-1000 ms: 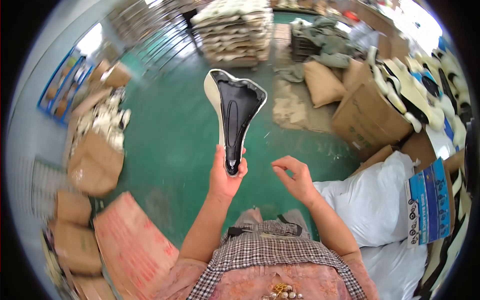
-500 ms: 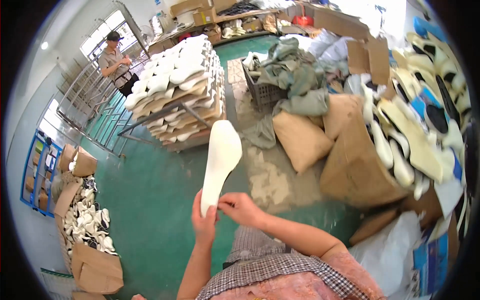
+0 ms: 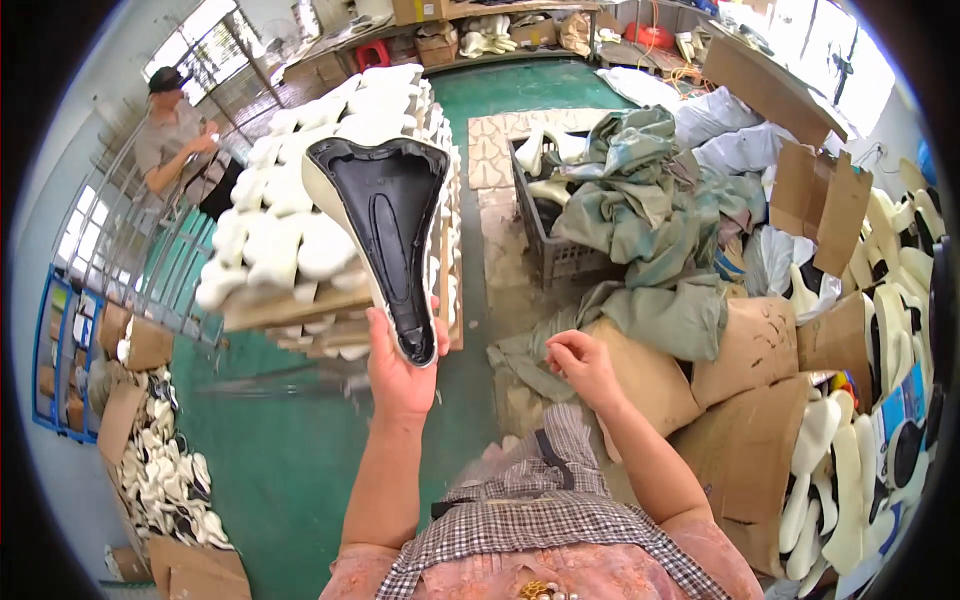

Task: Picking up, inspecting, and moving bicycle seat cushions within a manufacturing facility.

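Observation:
A bicycle saddle (image 3: 392, 225) stands nearly upright in my left hand (image 3: 400, 378), which grips its narrow nose end. Its black hollow underside faces me, and a cream foam edge shows along its left side. My right hand (image 3: 588, 370) is apart from it, to the right, with the fingers curled together. Whether anything small is pinched in that hand cannot be made out. Behind the saddle rises a tall stack of cream saddle pieces (image 3: 265, 240) in layers on brown boards.
Ahead right, grey-green cloth (image 3: 640, 160) spills over a dark plastic crate (image 3: 570, 258). Cardboard boxes (image 3: 745, 455) with cream saddles stand at the right. More saddle pieces (image 3: 165, 465) heap at the left near a blue rack (image 3: 65, 350). Another person (image 3: 175, 150) stands by metal frames, far left.
The saddle has turned from its cream face to its black underside. My right hand has moved away from it to the right. The view has shifted nearer the stack.

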### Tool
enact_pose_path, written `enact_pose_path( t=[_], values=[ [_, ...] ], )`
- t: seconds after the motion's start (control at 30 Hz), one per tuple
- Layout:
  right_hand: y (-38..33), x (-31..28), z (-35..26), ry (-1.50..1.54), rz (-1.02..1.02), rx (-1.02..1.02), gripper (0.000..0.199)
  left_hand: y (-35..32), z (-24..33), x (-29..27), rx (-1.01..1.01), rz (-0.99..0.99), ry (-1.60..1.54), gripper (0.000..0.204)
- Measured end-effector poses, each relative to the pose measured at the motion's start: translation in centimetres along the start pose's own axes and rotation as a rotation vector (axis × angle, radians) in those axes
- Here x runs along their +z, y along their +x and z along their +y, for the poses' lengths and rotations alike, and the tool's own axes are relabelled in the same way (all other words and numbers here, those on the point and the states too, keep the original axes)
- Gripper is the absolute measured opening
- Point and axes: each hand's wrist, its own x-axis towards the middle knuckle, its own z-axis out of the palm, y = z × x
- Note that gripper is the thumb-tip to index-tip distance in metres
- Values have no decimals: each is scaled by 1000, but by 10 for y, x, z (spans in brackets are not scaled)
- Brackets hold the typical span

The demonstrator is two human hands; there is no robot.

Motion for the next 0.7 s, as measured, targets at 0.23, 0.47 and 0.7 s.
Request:
enact_pose_path(
  t=[0.23,0.47,0.7],
  values=[
    [224,36,-72,243,-328,-282,38,238,-51,3,118,-23,274,44],
    [433,77,-87,357,-445,-173,74,415,-73,-3,124,114,362,51],
    [615,24,-81,318,-106,55,44,600,-90,-16,-97,-27,654,62]
  ],
)
